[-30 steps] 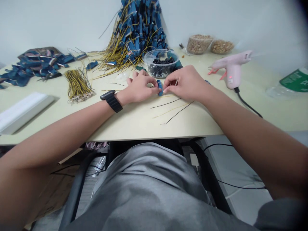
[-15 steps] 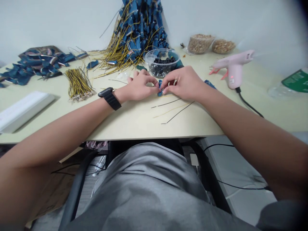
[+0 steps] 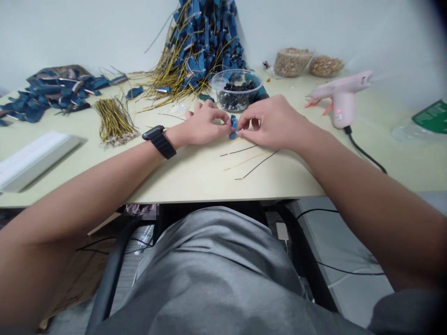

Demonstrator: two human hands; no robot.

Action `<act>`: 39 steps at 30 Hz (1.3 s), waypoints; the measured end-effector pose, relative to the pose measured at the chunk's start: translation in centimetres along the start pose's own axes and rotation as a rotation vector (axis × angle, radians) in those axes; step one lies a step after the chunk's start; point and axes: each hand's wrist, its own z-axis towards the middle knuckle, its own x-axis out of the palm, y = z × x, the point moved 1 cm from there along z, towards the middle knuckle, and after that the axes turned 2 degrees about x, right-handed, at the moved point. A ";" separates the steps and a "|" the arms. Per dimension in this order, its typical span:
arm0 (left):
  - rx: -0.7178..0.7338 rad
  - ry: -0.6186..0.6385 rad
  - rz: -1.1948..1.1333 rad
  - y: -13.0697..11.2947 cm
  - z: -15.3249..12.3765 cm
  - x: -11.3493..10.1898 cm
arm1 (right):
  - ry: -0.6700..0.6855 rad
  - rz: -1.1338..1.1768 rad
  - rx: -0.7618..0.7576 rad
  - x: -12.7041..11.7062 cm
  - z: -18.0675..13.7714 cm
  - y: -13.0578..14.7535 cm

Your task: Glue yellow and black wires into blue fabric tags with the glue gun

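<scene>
A small blue piece (image 3: 233,124), the same blue as the wired parts behind, sits between my two hands on the table. My left hand (image 3: 207,124), with a black watch on the wrist, pinches the piece's left side between thumb and finger. From the other side my right hand (image 3: 267,122) has thumb and forefinger brought together at the piece's lower right edge. Whatever lies between those right fingertips is too small to make out. Loose black and yellow wires (image 3: 260,164) lie on the table below my right hand.
Behind my hands stands a clear round tub (image 3: 237,90) of black parts. A heap of blue parts with yellow wires (image 3: 206,46) rises at the wall. Left are a yellow wire bundle (image 3: 113,121) and a white box (image 3: 38,158); right, a pink glue gun (image 3: 344,97) and its cord.
My right hand has shifted slightly right, its fingers drawn back from over the blue piece, so more of the piece shows. My left hand stays on it.
</scene>
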 end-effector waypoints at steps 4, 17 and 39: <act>-0.001 0.001 -0.001 0.0 0.0 0.0 | 0.027 -0.176 -0.045 0.5 -0.3 1.0; -0.018 -0.003 -0.015 -0.3 -0.1 -0.1 | 0.052 -0.337 -0.109 0.9 -0.2 1.2; -0.061 -0.001 0.011 -0.8 0.6 0.0 | 0.088 -0.175 -0.077 0.4 -0.2 0.7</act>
